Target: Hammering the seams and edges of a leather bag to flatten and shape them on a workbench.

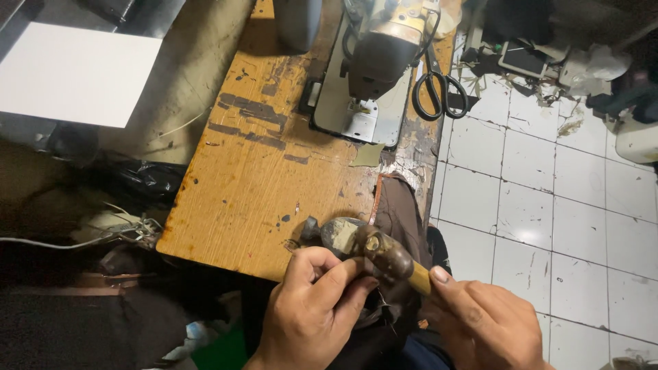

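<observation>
One hammer [387,255], at the near edge of the table [253,171], between the two hands. Its long axis runs from far-left to near-right: dark rusty head toward the table, pale wooden handle toward the right hand [483,322]. The head rests on or just over a dark, rounded piece [337,233] lying at the table's near edge; whether they touch cannot be told.

Right hand: fingers closed round the handle, thumb laid along its top, nail up. Left hand [315,301]: fingers curled, pressed together against the dark piece just under the hammer head; what exactly it pinches is hidden by the hammer and the fingers.

One strip of brown cloth [401,212] hangs off the table's near right corner, just beside the hammer.

Far on the table: one sewing machine [373,68], one pair of black-handled scissors [439,85] just right of it, blades pointing away. One white sheet [72,72] far left, off the table. White tiled floor [548,199] to the right.
</observation>
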